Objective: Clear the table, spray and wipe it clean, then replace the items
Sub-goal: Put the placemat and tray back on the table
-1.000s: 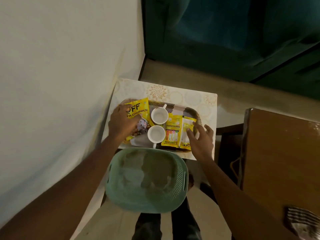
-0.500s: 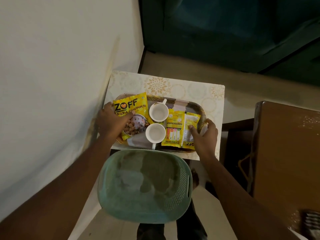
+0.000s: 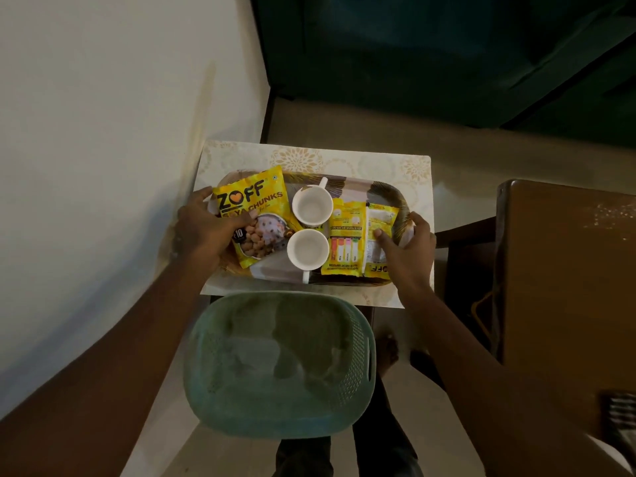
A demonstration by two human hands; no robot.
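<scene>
The left hand (image 3: 203, 228) curls round the tray (image 3: 378, 189) at its nine o'clock end and the right hand (image 3: 407, 249) grips three o'clock, mid-table (image 3: 309, 156), so an uneven lift would likely topple the cups (image 3: 311, 204) or shed the packets (image 3: 344, 235).

1. A small patterned table (image 3: 378, 160) is standing beside a pale wall on the left and carrying an oval tray (image 3: 382, 191).
2. The left hand (image 3: 203, 232) is gripping the tray's left end, its thumb lying on a yellow soya chunks packet (image 3: 251, 204).
3. The right hand (image 3: 409, 251) is gripping the tray's right end, its thumb pressing a small yellow packet (image 3: 382, 215). A second yellow packet (image 3: 344, 235) is lying just left of that one.
4. Two white cups are sitting mid-tray, a far cup (image 3: 311, 204) and a near cup (image 3: 307, 250).
5. A green mesh basket (image 3: 282, 370) is sitting on the near side of the table.
</scene>
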